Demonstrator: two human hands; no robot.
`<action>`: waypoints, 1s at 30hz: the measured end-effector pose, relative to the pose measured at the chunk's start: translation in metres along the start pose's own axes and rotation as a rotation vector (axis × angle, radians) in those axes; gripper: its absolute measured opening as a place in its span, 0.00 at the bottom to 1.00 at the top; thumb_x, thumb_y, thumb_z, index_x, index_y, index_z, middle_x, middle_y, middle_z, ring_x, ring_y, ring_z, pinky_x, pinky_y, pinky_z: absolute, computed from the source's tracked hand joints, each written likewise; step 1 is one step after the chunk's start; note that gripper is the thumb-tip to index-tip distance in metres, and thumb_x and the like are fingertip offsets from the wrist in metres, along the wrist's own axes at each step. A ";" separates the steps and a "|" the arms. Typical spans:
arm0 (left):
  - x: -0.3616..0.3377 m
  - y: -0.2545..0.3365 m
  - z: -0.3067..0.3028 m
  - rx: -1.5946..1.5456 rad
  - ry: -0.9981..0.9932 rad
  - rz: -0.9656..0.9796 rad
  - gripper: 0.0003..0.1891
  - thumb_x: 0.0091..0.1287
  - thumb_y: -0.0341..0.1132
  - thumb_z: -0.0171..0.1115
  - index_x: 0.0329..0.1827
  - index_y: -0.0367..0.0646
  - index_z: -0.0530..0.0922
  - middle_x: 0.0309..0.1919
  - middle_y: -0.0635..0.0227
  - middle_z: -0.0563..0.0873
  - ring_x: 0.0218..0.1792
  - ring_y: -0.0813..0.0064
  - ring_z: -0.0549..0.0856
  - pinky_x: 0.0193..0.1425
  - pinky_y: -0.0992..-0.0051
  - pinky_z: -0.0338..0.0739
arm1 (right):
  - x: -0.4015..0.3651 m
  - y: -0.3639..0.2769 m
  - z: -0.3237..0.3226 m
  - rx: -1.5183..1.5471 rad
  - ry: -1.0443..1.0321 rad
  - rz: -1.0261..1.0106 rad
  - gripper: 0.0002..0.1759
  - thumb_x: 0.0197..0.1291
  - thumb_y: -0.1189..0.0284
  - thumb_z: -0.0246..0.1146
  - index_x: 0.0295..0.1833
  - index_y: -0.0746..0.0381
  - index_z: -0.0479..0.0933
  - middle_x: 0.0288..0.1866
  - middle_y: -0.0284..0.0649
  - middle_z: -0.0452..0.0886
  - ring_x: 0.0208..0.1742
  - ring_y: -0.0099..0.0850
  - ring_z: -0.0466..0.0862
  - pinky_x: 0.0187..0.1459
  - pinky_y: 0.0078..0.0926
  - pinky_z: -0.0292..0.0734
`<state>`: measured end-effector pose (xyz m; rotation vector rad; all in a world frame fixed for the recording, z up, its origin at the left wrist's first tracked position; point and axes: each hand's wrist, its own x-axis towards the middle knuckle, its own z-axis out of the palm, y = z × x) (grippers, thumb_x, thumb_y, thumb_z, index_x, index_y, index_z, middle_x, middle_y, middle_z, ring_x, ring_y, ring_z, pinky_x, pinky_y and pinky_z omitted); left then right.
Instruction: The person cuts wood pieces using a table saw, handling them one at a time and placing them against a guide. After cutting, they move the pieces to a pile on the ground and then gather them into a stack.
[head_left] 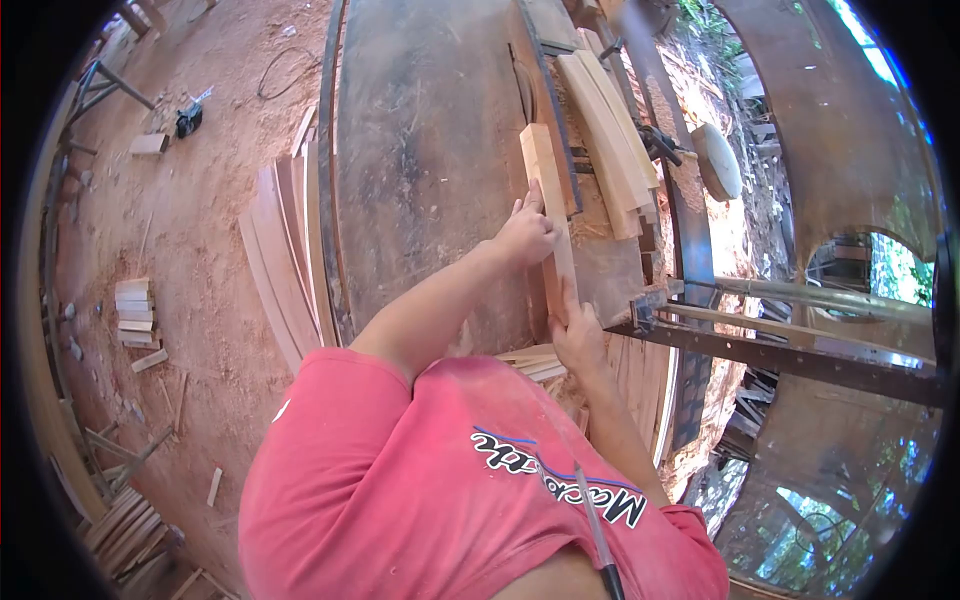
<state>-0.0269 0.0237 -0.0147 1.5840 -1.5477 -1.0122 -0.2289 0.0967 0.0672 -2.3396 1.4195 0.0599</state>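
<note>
A pale wooden strip [543,165] lies lengthwise on the worn saw table [425,130], beside the upright fence [552,105]. My left hand [527,235] presses on the strip's left side, about midway along, with a finger stretched over its top. At the near end, my right hand [580,335] is closed around the strip, its index finger pointing forward along the wood. A dark slot [522,85] with what looks like a blade edge shows in the table, just beyond the strip's far end.
Several cut strips [605,140] are stacked right of the fence. Long boards [275,260] lean against the table's left side. Small wood blocks [135,312] lie on the sawdust-covered ground. A dark metal beam [790,365] extends rightward, and a rounded pale disc [717,163] stands beyond the stack.
</note>
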 end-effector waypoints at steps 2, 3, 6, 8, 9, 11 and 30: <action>0.002 0.001 -0.006 0.002 0.005 0.010 0.22 0.72 0.43 0.52 0.43 0.31 0.86 0.76 0.26 0.40 0.78 0.39 0.50 0.81 0.50 0.43 | 0.006 0.000 0.000 -0.017 0.000 -0.015 0.44 0.62 0.68 0.62 0.81 0.47 0.51 0.40 0.60 0.74 0.43 0.60 0.77 0.49 0.52 0.74; 0.004 0.001 -0.009 -0.002 0.006 0.003 0.22 0.72 0.43 0.52 0.43 0.31 0.87 0.76 0.26 0.40 0.78 0.39 0.50 0.81 0.50 0.43 | 0.009 0.001 0.000 -0.025 -0.012 -0.004 0.44 0.62 0.68 0.62 0.81 0.47 0.51 0.40 0.60 0.75 0.44 0.60 0.77 0.49 0.52 0.73; 0.008 0.001 -0.011 0.013 -0.005 -0.011 0.22 0.72 0.44 0.51 0.44 0.31 0.86 0.75 0.26 0.40 0.77 0.38 0.53 0.81 0.51 0.43 | 0.015 0.000 0.000 -0.039 -0.031 0.006 0.44 0.61 0.68 0.62 0.82 0.48 0.51 0.40 0.60 0.75 0.44 0.60 0.77 0.50 0.52 0.73; 0.012 -0.002 -0.011 0.016 0.024 -0.010 0.22 0.72 0.44 0.51 0.44 0.31 0.87 0.75 0.25 0.40 0.77 0.38 0.53 0.82 0.52 0.43 | 0.019 0.001 0.000 -0.046 -0.035 0.005 0.44 0.61 0.68 0.62 0.82 0.49 0.51 0.40 0.60 0.75 0.44 0.60 0.77 0.50 0.51 0.73; 0.014 -0.003 -0.010 0.012 0.022 -0.013 0.22 0.72 0.44 0.51 0.44 0.31 0.87 0.75 0.25 0.40 0.77 0.38 0.53 0.82 0.52 0.43 | 0.020 0.002 0.001 -0.039 -0.032 0.001 0.44 0.62 0.67 0.62 0.82 0.48 0.51 0.41 0.60 0.75 0.44 0.61 0.78 0.50 0.53 0.74; 0.015 -0.003 -0.013 0.032 0.008 -0.015 0.22 0.72 0.43 0.51 0.44 0.32 0.87 0.75 0.25 0.39 0.77 0.38 0.53 0.82 0.52 0.43 | 0.022 0.000 0.000 -0.034 -0.032 -0.003 0.43 0.62 0.65 0.62 0.81 0.47 0.51 0.42 0.60 0.75 0.44 0.61 0.78 0.50 0.55 0.74; 0.029 -0.002 -0.025 0.053 -0.015 -0.052 0.23 0.71 0.45 0.50 0.47 0.34 0.86 0.75 0.23 0.40 0.79 0.40 0.49 0.81 0.49 0.40 | 0.040 -0.016 -0.013 -0.018 -0.095 0.075 0.44 0.62 0.65 0.62 0.81 0.49 0.51 0.45 0.61 0.77 0.48 0.60 0.79 0.54 0.50 0.73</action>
